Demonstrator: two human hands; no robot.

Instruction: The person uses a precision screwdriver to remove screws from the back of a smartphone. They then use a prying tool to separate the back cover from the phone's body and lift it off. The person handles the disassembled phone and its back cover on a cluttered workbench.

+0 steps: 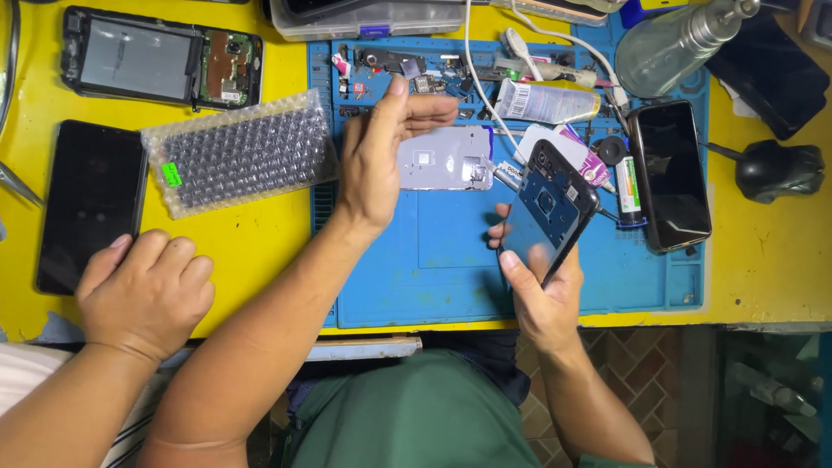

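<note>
My right hand (542,295) grips the lower end of a dark phone body (550,208) with a blue inner frame, held tilted above the blue work mat (433,277). My left hand (381,152) hovers over the mat's upper left, thumb up and fingers pointing right, with nothing clearly in it. Just right of it, a pale lilac back cover (446,158) lies on the mat. Small screws and parts (394,65) lie near my thumb tip. Another person's hand (143,295) rests curled at the table's front left edge, touching a black phone (91,204).
A bubble-wrap bag (238,154) and an opened phone (160,59) lie on the yellow table (260,243). A white tube (546,101), black phone (669,173), green cell (628,186), glass bottle (667,48), mouse (776,169) and plastic box (364,17) crowd the back and right.
</note>
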